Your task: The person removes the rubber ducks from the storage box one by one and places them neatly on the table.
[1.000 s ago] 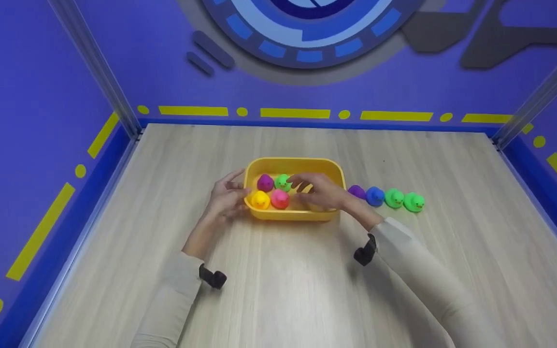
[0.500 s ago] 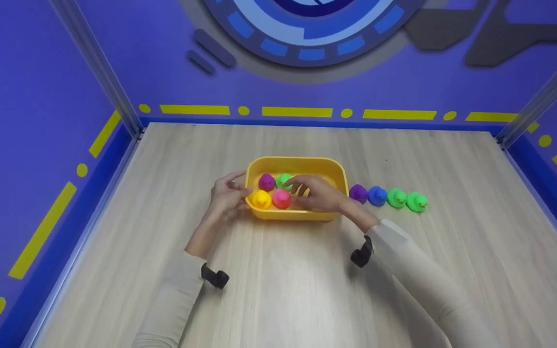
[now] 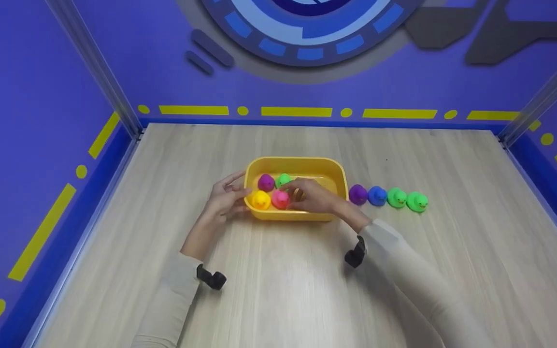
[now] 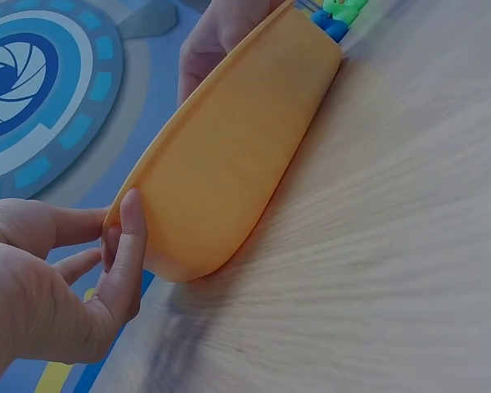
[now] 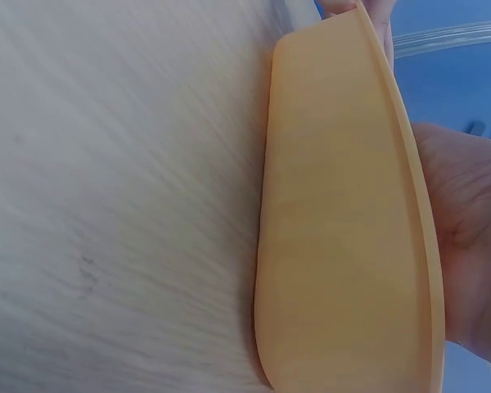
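Head view: I see the left hand pinching the yellow tub at nine o'clock. Inside, at eight o'clock, sits the pink rubber duck; the right hand curves beside it, but I cannot tell whether it grips. Left wrist view: thumb and fingers clamp the rim; a blue duck shows at one o'clock. Right wrist view: tub wall hides the right fingertips.

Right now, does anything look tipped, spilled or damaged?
Nothing stands out. The yellow bin sits flat on the table; the four visible ducks inside and the row of four beside it look upright. Whatever the right hand covers can't be checked.
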Action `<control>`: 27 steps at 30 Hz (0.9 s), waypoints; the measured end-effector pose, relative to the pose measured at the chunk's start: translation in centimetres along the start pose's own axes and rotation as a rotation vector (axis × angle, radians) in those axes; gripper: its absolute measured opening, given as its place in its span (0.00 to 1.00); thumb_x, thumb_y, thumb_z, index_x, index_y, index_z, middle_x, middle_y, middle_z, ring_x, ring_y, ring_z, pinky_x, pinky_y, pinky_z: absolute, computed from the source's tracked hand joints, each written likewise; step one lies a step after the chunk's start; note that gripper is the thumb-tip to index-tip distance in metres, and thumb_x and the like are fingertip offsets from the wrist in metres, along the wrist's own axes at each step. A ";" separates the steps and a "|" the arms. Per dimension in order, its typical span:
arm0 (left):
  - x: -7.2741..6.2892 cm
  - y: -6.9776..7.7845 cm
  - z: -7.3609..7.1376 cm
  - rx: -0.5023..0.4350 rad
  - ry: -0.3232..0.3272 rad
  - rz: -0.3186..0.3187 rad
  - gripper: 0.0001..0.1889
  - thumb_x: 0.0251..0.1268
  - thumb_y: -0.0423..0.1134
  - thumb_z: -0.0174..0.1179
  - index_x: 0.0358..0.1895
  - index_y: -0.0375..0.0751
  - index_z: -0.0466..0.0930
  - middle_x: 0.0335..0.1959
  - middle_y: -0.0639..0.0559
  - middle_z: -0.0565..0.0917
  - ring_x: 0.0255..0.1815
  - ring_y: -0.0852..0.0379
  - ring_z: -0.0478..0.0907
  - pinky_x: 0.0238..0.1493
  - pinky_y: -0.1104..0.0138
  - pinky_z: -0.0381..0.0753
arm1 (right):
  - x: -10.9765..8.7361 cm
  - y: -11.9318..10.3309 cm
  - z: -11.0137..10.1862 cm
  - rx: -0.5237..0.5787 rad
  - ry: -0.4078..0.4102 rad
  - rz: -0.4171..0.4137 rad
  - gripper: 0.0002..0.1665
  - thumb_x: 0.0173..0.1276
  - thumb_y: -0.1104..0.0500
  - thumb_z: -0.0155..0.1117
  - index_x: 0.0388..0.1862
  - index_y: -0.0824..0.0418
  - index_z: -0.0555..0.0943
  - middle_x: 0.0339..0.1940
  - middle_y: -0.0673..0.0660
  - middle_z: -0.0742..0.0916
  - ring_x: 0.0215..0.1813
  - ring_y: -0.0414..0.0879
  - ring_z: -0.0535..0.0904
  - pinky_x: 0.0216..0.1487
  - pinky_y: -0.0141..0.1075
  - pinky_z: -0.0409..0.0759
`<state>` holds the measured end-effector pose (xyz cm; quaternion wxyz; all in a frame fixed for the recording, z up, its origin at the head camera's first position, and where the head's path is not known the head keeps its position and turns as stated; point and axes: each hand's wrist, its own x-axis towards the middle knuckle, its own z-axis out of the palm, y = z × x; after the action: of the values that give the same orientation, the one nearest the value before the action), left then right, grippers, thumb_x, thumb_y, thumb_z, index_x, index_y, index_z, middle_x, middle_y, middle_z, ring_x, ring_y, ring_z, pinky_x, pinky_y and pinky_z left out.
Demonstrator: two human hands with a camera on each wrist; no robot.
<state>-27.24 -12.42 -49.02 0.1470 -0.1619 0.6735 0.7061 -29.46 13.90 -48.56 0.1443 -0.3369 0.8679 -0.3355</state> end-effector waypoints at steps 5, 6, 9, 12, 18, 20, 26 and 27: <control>0.0 0.0 0.0 0.002 -0.006 0.000 0.32 0.68 0.33 0.66 0.73 0.60 0.72 0.51 0.47 0.74 0.38 0.56 0.83 0.35 0.66 0.89 | 0.3 0.1 0.0 0.000 -0.043 -0.003 0.25 0.71 0.62 0.69 0.67 0.58 0.80 0.47 0.60 0.87 0.47 0.51 0.82 0.57 0.43 0.85; 0.0 0.0 0.0 -0.002 -0.010 -0.001 0.32 0.69 0.33 0.66 0.73 0.60 0.72 0.52 0.46 0.74 0.38 0.56 0.83 0.36 0.66 0.89 | 0.3 0.2 0.0 0.001 -0.052 -0.003 0.25 0.71 0.62 0.68 0.67 0.58 0.80 0.46 0.60 0.88 0.46 0.51 0.82 0.57 0.43 0.85; 0.1 0.0 0.0 -0.011 -0.019 -0.006 0.32 0.69 0.33 0.66 0.73 0.61 0.71 0.53 0.47 0.74 0.39 0.56 0.83 0.36 0.65 0.89 | 0.4 0.2 0.0 0.002 -0.064 -0.010 0.24 0.71 0.63 0.68 0.66 0.59 0.81 0.46 0.61 0.88 0.45 0.51 0.82 0.56 0.44 0.86; 0.1 0.0 0.0 -0.015 -0.019 -0.004 0.32 0.69 0.33 0.66 0.73 0.60 0.71 0.52 0.47 0.73 0.39 0.56 0.83 0.37 0.65 0.89 | 0.6 0.3 0.1 0.008 -0.065 -0.011 0.22 0.70 0.62 0.69 0.63 0.58 0.83 0.45 0.60 0.88 0.45 0.51 0.82 0.55 0.44 0.86; 0.1 -0.3 0.1 -0.008 -0.015 0.013 0.31 0.69 0.34 0.66 0.73 0.61 0.72 0.53 0.46 0.74 0.41 0.54 0.82 0.37 0.64 0.89 | 0.7 0.6 0.2 -0.033 -0.054 -0.041 0.19 0.72 0.61 0.68 0.60 0.59 0.83 0.45 0.60 0.89 0.45 0.52 0.83 0.53 0.44 0.86; 0.0 -0.4 0.1 -0.010 -0.012 0.014 0.31 0.69 0.34 0.66 0.73 0.61 0.72 0.55 0.46 0.75 0.42 0.54 0.83 0.37 0.64 0.89 | 0.6 0.7 0.1 -0.058 -0.046 -0.044 0.19 0.73 0.61 0.67 0.62 0.60 0.83 0.47 0.60 0.88 0.46 0.51 0.83 0.53 0.44 0.85; 0.1 -0.2 0.2 -0.019 -0.006 -0.013 0.31 0.69 0.34 0.66 0.72 0.62 0.72 0.53 0.47 0.75 0.41 0.54 0.82 0.37 0.65 0.89 | 0.1 0.8 -0.4 -0.075 -0.033 0.015 0.21 0.74 0.61 0.65 0.64 0.61 0.81 0.53 0.60 0.87 0.52 0.53 0.81 0.59 0.46 0.84; 0.1 -0.1 0.2 -0.018 -0.005 -0.013 0.31 0.70 0.34 0.65 0.72 0.62 0.72 0.52 0.47 0.76 0.41 0.54 0.82 0.37 0.65 0.88 | 0.0 0.8 -0.6 -0.069 -0.031 0.033 0.21 0.74 0.60 0.65 0.64 0.60 0.80 0.54 0.60 0.86 0.53 0.53 0.81 0.60 0.46 0.84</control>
<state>-27.31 -12.18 -49.14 0.1518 -0.1658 0.6657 0.7116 -30.13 14.65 -48.65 0.1515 -0.3324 0.8821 -0.2976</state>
